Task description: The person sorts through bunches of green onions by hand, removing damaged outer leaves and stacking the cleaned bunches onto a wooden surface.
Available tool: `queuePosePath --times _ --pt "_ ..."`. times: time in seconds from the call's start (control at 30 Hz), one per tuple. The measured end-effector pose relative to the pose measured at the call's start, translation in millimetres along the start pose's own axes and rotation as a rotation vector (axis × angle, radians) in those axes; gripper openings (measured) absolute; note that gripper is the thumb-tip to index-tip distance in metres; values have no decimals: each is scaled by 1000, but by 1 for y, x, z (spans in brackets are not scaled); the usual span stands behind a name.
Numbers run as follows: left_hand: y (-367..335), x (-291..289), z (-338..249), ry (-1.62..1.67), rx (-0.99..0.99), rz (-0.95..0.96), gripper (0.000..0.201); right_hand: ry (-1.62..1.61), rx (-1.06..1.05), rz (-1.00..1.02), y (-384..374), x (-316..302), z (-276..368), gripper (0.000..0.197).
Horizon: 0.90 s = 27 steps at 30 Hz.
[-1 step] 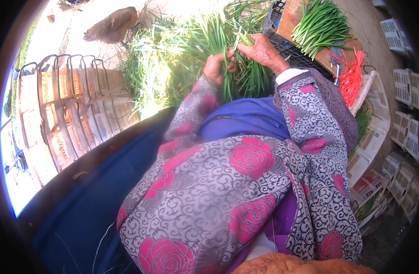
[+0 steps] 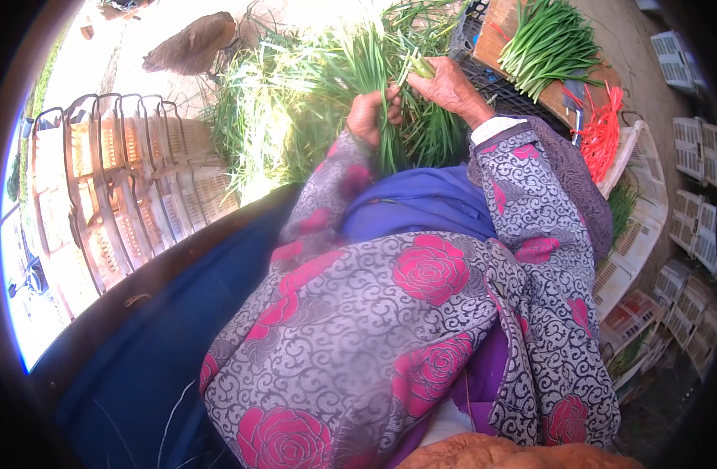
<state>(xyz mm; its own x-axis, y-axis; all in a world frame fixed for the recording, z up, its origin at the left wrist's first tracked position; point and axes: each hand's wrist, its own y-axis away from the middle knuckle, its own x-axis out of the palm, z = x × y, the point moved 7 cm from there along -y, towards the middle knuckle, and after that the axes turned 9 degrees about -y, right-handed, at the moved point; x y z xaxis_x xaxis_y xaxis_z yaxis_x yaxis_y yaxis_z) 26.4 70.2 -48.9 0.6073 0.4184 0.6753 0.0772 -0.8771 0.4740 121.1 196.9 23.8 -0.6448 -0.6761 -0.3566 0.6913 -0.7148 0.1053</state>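
Observation:
My left hand (image 2: 366,116) is closed round a bunch of long green garlic chives (image 2: 366,62), whose leaves stick out above and below the fist. Right beside it, my right hand (image 2: 450,92) grips a small bundle of chive stalks (image 2: 418,67) with pale cut-looking ends showing past the thumb. The two hands nearly touch at the fingertips. Beneath and around them lies a big loose heap of green leaves (image 2: 280,102). A blue cloth (image 2: 421,199) covers my lap just below the hands.
At the upper right, a neat chive pile (image 2: 550,47) rests on a wooden board (image 2: 495,35) above a black crate (image 2: 523,98). Red ties (image 2: 601,133) hang beside it. Stacked pale crates (image 2: 124,195) stand left; more plastic crates (image 2: 695,148) line the right. A brown hen-like bird (image 2: 193,45) stands beyond.

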Motion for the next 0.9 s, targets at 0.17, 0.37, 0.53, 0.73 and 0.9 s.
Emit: queuePosePath --times 0.17,0.37,0.53,0.73,0.9 --pt "10 -8 -9 -43 37 -32 14 30 171 -450 -19 -66 -49 32" --pt "4 -15 -14 -75 68 -45 15 -167 261 -47 -6 -31 -43 35" --pt "11 -11 -13 -168 115 -179 14 -372 206 126 3 2 -11 27" --pt "16 -3 -22 -336 211 -346 22 -315 220 77 2 11 -17 29" --pt "12 -4 -27 -413 329 -374 22 -290 243 116 -2 9 -29 26"
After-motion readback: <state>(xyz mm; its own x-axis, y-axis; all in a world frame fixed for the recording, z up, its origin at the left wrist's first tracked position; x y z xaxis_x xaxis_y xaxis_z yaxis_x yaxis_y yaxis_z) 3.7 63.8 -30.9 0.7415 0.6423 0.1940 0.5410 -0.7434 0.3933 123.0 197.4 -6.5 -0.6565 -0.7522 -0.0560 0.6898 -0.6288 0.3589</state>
